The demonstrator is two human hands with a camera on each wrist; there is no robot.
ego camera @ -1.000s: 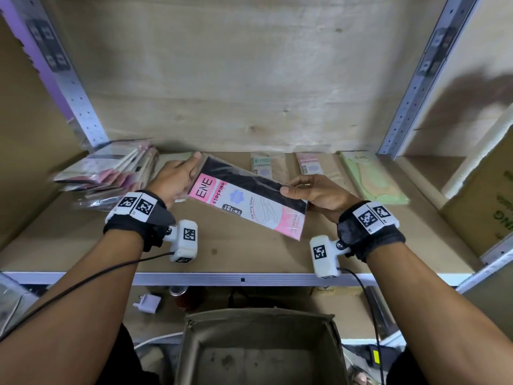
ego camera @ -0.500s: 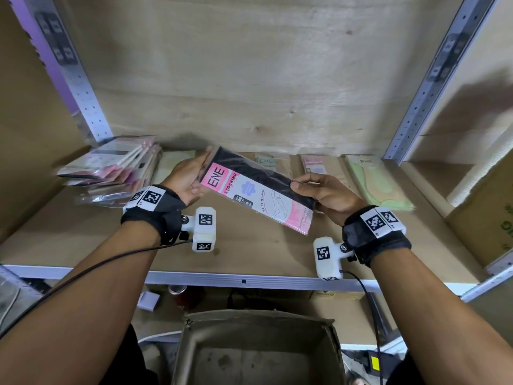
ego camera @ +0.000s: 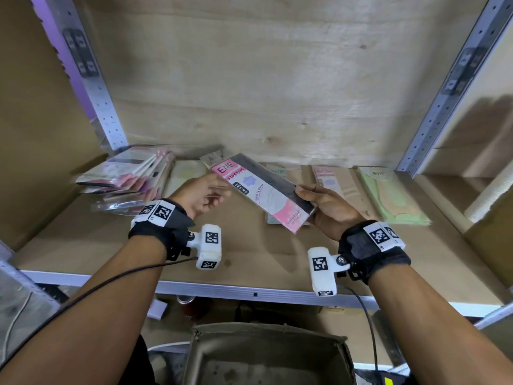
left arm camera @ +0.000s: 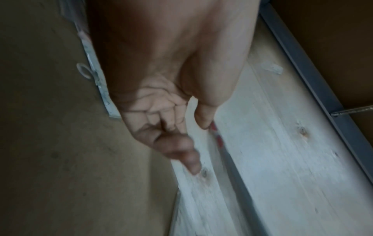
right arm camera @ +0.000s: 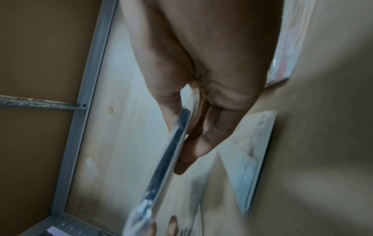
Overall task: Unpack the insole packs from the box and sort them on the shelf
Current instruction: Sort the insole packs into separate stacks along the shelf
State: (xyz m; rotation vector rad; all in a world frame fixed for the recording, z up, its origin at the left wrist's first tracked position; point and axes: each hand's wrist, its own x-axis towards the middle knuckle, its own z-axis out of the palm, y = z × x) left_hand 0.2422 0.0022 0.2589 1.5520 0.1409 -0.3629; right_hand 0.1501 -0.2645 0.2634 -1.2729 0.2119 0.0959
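Observation:
A pink and black insole pack marked ENE hangs tilted above the wooden shelf. My right hand pinches its near right end, thumb on top and fingers beneath; the right wrist view shows the pack edge-on between them. My left hand is at the pack's left edge with fingers loosely curled and not wrapped round it. In the left wrist view the left hand looks relaxed, with the pack's thin edge just past the thumb. The open cardboard box stands below the shelf.
A loose stack of packs lies at the shelf's left. Flat along the back lie a pale pack, a pink pack and a green pile. Metal uprights frame the bay; a wooden wall closes the back.
The pack has moved deeper into the shelf and to the right. My left hand, which held its left end, has loosened and slid off; the right hand keeps its pinch.

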